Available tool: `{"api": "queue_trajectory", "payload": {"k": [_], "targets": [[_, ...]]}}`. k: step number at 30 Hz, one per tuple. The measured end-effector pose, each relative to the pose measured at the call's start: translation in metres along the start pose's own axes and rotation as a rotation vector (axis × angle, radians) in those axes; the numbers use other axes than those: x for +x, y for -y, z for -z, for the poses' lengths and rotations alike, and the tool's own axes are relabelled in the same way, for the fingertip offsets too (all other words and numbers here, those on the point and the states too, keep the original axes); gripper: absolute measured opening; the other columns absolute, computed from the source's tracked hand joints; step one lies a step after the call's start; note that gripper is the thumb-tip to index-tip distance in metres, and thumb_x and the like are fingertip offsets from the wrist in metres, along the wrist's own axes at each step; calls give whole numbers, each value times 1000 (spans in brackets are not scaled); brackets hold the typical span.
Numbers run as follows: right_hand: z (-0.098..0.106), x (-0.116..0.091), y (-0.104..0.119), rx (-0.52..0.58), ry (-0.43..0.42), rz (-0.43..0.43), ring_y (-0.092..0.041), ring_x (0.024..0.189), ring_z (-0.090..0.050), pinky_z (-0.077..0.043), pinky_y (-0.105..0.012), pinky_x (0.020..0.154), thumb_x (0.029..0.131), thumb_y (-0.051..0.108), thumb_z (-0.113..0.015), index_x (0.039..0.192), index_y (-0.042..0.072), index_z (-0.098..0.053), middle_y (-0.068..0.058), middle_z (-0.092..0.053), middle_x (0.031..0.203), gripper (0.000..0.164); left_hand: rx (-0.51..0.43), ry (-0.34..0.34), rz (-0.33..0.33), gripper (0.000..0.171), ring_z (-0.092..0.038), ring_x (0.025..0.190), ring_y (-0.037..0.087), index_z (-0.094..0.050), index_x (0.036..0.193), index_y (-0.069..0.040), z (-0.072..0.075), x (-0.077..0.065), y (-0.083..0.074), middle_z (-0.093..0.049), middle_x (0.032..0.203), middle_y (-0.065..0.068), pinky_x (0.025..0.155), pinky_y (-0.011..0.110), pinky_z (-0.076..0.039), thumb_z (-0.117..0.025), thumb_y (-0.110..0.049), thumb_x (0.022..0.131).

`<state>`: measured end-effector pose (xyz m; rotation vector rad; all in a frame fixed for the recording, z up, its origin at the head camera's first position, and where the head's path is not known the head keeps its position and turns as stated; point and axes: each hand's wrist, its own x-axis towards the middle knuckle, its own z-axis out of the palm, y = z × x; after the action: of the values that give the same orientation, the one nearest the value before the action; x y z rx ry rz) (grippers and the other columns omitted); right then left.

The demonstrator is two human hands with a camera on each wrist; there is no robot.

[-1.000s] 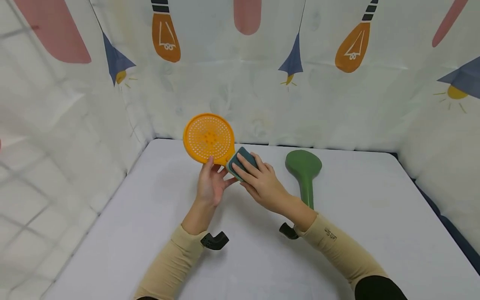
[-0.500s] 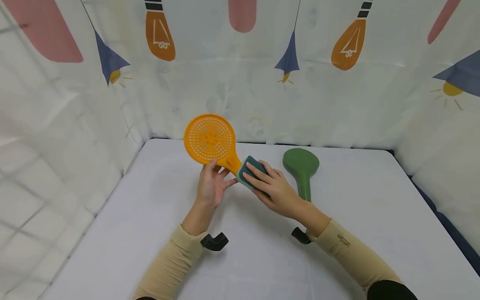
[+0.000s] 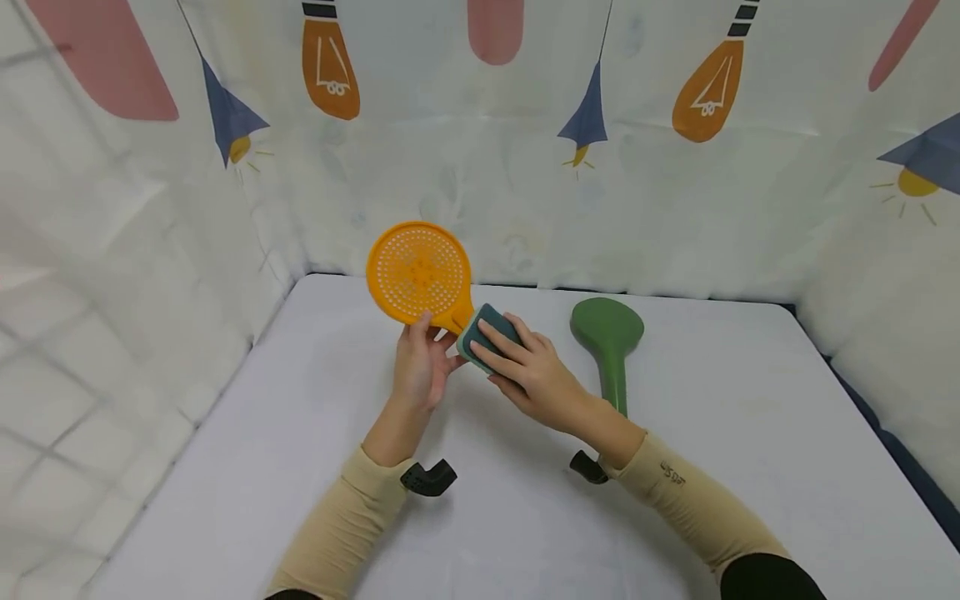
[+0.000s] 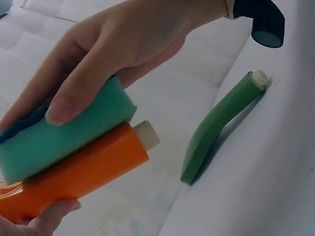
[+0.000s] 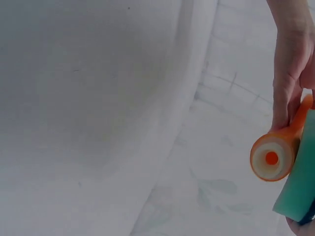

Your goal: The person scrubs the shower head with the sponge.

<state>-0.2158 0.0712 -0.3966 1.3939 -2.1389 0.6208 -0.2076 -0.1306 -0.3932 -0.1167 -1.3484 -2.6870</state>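
Note:
An orange shower head [image 3: 418,271] with a perforated round face is raised above the table's far side. My left hand [image 3: 418,367] grips it around the neck, thumb in front. My right hand [image 3: 536,375] holds a teal sponge [image 3: 491,329] with a darker scouring side and presses the soft side along the handle. In the left wrist view, the orange handle [image 4: 83,172] shows its pale threaded end, with the sponge [image 4: 69,132] lying along it. The handle's open end [image 5: 269,158] faces the camera in the right wrist view, beside the sponge [image 5: 299,172].
A green shower head [image 3: 607,329] lies on the white table [image 3: 480,517], right of my hands; my right forearm partly covers its handle. A printed fabric wall [image 3: 525,192] stands behind the table and along its sides.
The sponge slid down the handle to the lower right, away from the head, then came partly back up. My left hand keeps the orange shower head nearly still. The green one stays put.

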Motion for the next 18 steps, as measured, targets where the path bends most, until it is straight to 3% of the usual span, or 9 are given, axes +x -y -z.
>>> {"api": "queue_trajectory", "payload": {"k": [4,8,12,18], "targets": [[9,-11,-6,90,24,-15,-45,145,-35,-43,-63,103,101,18,-67,145,8,-59,-16,-46,155,45,-4,-1,-20,39,-54,115,34,-35,149,-14,1,4,-7,-48,135,13,87,62,-54,-35,-27,112],[17,-22,-9,279,22,-138,-41,146,-35,-34,-60,113,100,10,-67,149,8,-54,-17,-44,156,52,-36,8,-38,38,-53,119,38,-37,149,-14,3,4,-11,-49,134,14,90,76,-41,-34,-26,113],[21,-22,-6,398,23,-234,-38,148,-33,-30,-56,117,99,2,-64,150,5,-51,-14,-40,159,53,-46,26,-35,36,-54,118,37,-40,146,-12,4,2,-11,-51,132,13,90,77,-39,-34,-25,113],[17,-8,-5,432,5,-270,-36,150,-29,-32,-56,115,100,1,-63,150,2,-51,-11,-38,161,52,-21,61,-36,35,-55,118,35,-41,145,-12,3,0,-7,-51,133,12,85,68,-51,-35,-26,113]]}}
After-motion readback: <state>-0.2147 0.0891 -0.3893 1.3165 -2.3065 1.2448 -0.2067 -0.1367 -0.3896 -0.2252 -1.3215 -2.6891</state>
